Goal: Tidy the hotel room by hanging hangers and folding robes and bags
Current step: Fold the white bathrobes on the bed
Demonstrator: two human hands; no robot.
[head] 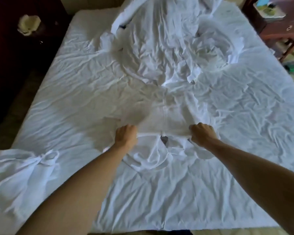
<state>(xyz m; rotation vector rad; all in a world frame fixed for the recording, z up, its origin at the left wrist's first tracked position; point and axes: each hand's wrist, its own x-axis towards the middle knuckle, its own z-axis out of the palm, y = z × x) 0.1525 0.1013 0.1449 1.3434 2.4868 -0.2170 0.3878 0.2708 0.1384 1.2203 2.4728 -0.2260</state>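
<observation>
On the bed (244,102) lies a white robe (163,116), spread over the wrinkled sheet. The left hand (126,136) and right hand (203,134) each grip its folded near edge, fingers curled into the cloth, held taut between them.

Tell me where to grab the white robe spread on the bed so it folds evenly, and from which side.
Grip the robe along its near folded edge, one hand at each end, coming from the foot of the bed. That edge lies straight across, and the centre seam runs away from it, so both halves lift evenly. The left hand and right hand already pinch it there.
</observation>
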